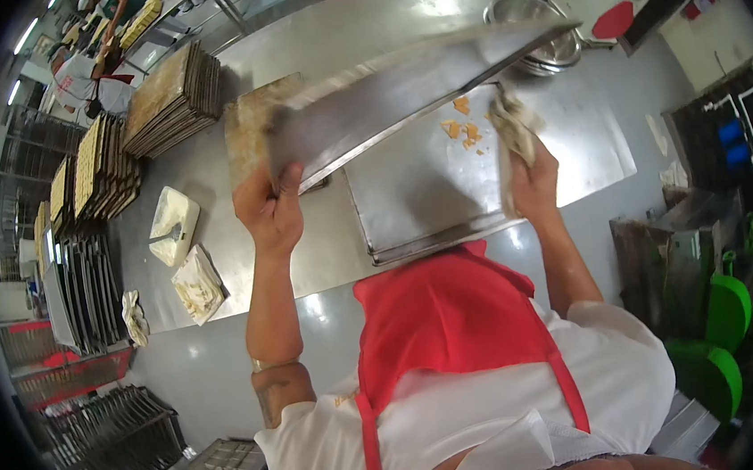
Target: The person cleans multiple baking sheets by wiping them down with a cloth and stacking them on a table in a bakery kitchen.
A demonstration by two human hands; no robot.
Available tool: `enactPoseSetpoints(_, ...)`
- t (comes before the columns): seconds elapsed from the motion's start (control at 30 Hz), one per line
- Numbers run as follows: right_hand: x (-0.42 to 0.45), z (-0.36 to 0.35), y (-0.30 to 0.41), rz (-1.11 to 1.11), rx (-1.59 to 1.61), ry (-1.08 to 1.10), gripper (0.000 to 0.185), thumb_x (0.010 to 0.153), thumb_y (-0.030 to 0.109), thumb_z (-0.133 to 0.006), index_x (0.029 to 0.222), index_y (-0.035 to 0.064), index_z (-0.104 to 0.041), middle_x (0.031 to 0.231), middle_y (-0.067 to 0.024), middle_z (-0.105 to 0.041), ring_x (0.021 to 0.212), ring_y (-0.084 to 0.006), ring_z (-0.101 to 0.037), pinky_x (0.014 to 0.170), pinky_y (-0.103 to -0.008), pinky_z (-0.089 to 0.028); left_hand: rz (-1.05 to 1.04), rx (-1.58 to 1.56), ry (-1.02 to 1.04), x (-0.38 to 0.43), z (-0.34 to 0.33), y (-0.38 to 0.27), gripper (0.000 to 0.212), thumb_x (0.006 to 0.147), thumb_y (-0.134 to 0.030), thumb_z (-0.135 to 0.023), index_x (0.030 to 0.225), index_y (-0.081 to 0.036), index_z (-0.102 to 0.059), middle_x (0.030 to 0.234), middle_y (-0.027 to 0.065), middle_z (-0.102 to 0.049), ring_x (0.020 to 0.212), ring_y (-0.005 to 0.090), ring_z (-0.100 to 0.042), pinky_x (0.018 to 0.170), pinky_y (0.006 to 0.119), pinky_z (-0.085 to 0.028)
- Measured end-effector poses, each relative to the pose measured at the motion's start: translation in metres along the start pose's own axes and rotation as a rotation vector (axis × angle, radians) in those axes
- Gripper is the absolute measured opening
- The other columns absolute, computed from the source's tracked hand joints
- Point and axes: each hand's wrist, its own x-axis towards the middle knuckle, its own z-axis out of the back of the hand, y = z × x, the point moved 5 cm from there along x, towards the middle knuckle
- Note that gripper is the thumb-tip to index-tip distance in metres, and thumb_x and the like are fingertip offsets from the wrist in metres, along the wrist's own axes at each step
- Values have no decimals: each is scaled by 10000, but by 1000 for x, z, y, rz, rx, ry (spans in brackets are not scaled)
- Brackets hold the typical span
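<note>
My left hand (272, 207) grips the near left corner of a metal baking tray (397, 92). The tray is held tilted above the table and its far edge is blurred. In my right hand (536, 181) is a crumpled, stained cloth (515, 119). That cloth hangs over the right side of another baking tray (413, 191), which lies flat in front of me. Broken orange-brown pieces (465, 130) are scattered near this lower tray's far right part. Beyond my left hand, a browned tray (248, 129) is partly hidden by the raised one.
On the steel table (324, 253), a white tub of pale fat or cream (174, 226) and a folded cloth (198, 284) sit at left. Stacked browned trays (170, 98) stand at far left. Metal bowls (545, 52) are at far right. Two people (77, 80) work in the background.
</note>
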Motion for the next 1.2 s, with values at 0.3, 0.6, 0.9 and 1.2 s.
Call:
enactPoseSetpoints(0.3, 34, -26, 51, 232, -187, -8, 471, 898, -70, -570, 1358, 15, -626, 1204, -225, -714, 1112, -428, -689, 955, -446, -540, 636, -354, -217, -15, 4, 67, 493, 1024, -447, -690, 1171, 22, -726, 1085, 76, -743, 988, 162, -635, 921, 344, -504)
enactPoseSetpoints(0.6, 52, -25, 44, 67, -261, 68, 357, 974, -28, -548, 1311, -8, -664, 1187, -217, -735, 1113, -377, -707, 951, -406, -529, 892, -826, -77, -47, -44, 95, 385, 983, -263, -739, 1242, 13, -674, 1014, 64, -712, 783, 145, -636, 745, 287, -526)
enactPoseSetpoints(0.9, -25, -132, -61, 94, -458, 361, 411, 937, 142, -605, 1333, 43, -657, 1012, -251, -737, 928, -448, -703, 836, -531, -547, 1214, -895, -47, -103, -87, 77, 478, 901, -142, -711, 1340, 20, -611, 1107, 118, -714, 952, 216, -704, 859, 335, -572)
enactPoseSetpoints(1.2, -26, -101, -30, 70, -365, 481, 358, 908, 139, -634, 1251, 69, -706, 1083, -221, -731, 962, -446, -703, 827, -511, -563, 1177, -1023, -159, -121, -83, 88, 735, 775, -82, -626, 1502, -51, -531, 1164, 116, -670, 988, 221, -641, 855, 328, -525)
